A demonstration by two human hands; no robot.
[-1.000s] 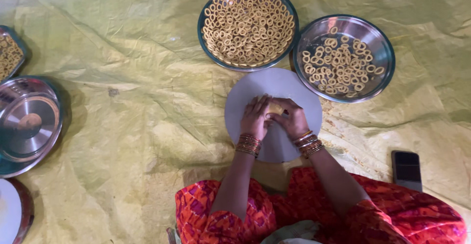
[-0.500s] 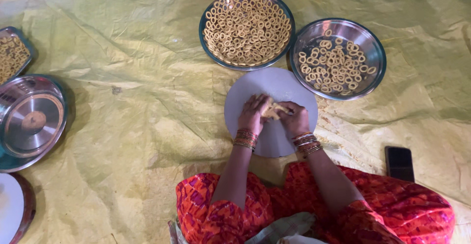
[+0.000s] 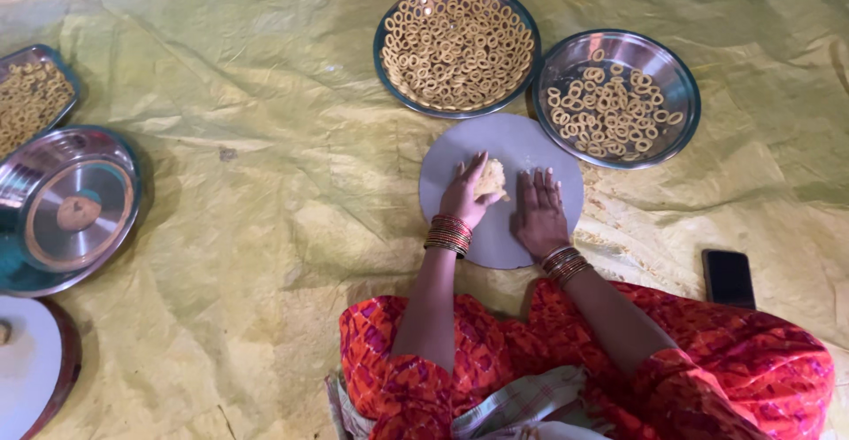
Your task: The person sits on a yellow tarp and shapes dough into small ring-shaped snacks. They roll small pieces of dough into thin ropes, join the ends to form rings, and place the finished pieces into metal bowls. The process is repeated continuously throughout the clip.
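A round grey board [image 3: 522, 144] lies on the yellow sheet in front of me. My left hand [image 3: 467, 194] holds a lump of yellow dough [image 3: 492, 178] against the board. My right hand [image 3: 539, 210] lies flat, palm down, on the board beside it, fingers together; anything under the palm is hidden. Both wrists carry bangles. Beyond the board stand two steel plates of dough rings: a full one [image 3: 457, 47] and a half-filled one [image 3: 616, 97].
A yellow plastic sheet [image 3: 265, 228] covers the floor. At the left are a tray of rings [image 3: 31, 99], an upturned steel plate [image 3: 69, 208] and a white board [image 3: 31, 374]. A black phone [image 3: 729, 277] lies at the right by my knee.
My hands, which were together working dough at the board's middle, have parted: the left keeps the lump, the right has flattened onto the board.
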